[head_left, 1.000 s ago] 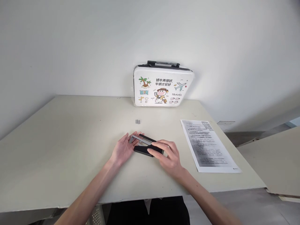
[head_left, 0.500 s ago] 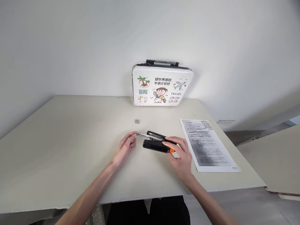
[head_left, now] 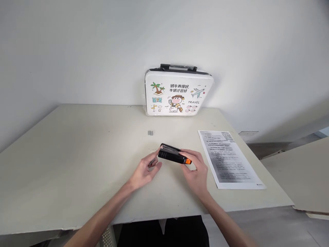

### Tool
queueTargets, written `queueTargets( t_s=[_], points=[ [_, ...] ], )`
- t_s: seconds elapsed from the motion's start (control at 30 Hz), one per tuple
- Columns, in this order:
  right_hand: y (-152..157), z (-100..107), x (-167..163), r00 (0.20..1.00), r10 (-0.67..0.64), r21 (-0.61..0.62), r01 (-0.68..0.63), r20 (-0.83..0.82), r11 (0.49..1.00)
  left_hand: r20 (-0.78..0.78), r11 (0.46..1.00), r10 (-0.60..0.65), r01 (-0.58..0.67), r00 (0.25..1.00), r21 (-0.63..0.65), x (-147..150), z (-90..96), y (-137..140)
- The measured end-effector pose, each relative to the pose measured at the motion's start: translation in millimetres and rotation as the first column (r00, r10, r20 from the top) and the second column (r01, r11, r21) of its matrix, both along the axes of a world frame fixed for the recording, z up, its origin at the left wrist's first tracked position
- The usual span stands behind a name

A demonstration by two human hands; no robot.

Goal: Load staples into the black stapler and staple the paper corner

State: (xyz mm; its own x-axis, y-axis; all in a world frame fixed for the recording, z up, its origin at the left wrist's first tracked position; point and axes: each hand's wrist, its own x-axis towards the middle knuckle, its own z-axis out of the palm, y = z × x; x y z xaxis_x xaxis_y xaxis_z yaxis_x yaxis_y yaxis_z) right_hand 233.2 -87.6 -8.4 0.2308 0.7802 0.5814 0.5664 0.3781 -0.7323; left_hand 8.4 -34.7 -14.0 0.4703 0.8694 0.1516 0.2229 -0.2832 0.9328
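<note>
My right hand (head_left: 197,171) grips a black stapler (head_left: 172,156) by its rear end, fingers over the top and thumb below. An orange part shows on the stapler next to that hand. The stapler is held above the table, and its metal rail lies between the two black halves. At its front end, the index fingertip of my left hand (head_left: 145,171) touches the stapler, with the thumb held apart below. The other left fingers are partly curled. Beyond the stapler, small grey strips of staples (head_left: 150,132) lie on the table.
A white cartoon-printed case (head_left: 179,91) with a black handle stands against the wall at the back of the table (head_left: 77,154). A printed sheet of paper (head_left: 228,161) lies flat on the right. The table's front edge runs close to my body.
The metal rail that stuck out of the stapler's front has gone back in between its halves. My left hand has moved right, up to the stapler, and its thumb has spread.
</note>
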Motion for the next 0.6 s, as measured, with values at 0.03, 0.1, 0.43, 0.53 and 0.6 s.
queueTargets(
  t_s=[0.03,0.1,0.43,0.53,0.6],
  points=[
    [1,-1,-1,1.000,0.006,-0.015,-0.006,-0.015,1.000,-0.001,1.000,-0.020,0.020,1.000,-0.005,0,-0.4,0],
    [4,-3,-3,0.999,0.010,-0.059,-0.013,-0.052,0.998,0.021,0.997,-0.005,0.007,1.000,-0.071,-1,1.1,1],
    [57,-17,2,0.959,-0.071,-0.325,-0.023,-0.273,0.945,0.558,0.655,0.566,0.080,0.606,-0.752,-11,11.8,18],
    [78,-24,3,0.949,-0.050,-0.338,-0.062,-0.311,0.939,0.581,0.601,0.645,0.141,0.497,-0.787,-14,13.1,21],
    [92,-30,3,0.944,-0.050,-0.334,-0.066,-0.327,0.940,0.578,0.585,0.662,0.152,0.477,-0.796,-16,13.4,22]
  ],
)
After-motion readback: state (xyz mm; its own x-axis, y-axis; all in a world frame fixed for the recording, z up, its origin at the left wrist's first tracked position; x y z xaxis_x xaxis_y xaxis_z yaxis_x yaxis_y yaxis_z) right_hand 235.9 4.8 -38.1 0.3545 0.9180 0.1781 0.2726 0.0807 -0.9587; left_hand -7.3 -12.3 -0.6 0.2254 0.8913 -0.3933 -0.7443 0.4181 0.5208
